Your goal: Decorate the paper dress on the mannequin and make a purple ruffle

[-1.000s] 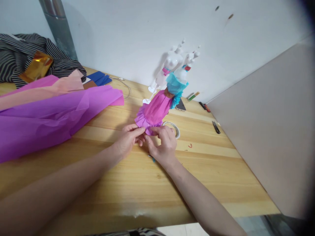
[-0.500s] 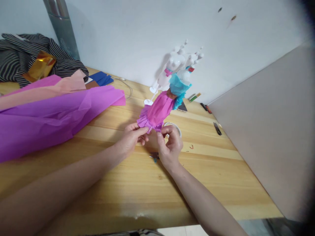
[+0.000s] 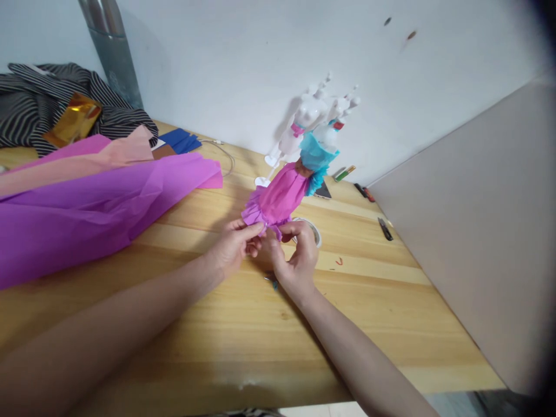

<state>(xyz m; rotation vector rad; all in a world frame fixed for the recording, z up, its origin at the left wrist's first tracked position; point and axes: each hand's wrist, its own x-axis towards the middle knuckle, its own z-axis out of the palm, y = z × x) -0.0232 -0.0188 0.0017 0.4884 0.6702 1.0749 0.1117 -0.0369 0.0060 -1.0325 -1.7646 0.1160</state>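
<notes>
A small white mannequin (image 3: 326, 136) wears a crepe paper dress (image 3: 283, 194) with a turquoise top, a brown waistband, a pink skirt and a purple ruffle (image 3: 254, 209) along the hem. My left hand (image 3: 237, 243) pinches the ruffle's lower edge between thumb and fingers. Just right of it, my right hand (image 3: 297, 255) has thumb and forefinger closed on the same purple edge. Behind the dress stand more white mannequins (image 3: 310, 110), one with a pink band. Partly behind my right hand lies a roll of tape (image 3: 316, 231). A small dark tool (image 3: 271, 277), mostly hidden, is below.
Purple crepe paper (image 3: 108, 202) and peach paper (image 3: 130, 147) spread over the left of the wooden table (image 3: 243, 330). Behind them are striped cloth (image 3: 26, 104), gold foil (image 3: 76, 119), blue paper (image 3: 180, 140) and a grey bottle (image 3: 110, 52). A utility knife (image 3: 384, 229) lies at right.
My right thumb and forefinger have shifted slightly along the ruffle's edge, and the thumb now sits further left. My left hand keeps its pinch. The view has shifted very slightly.
</notes>
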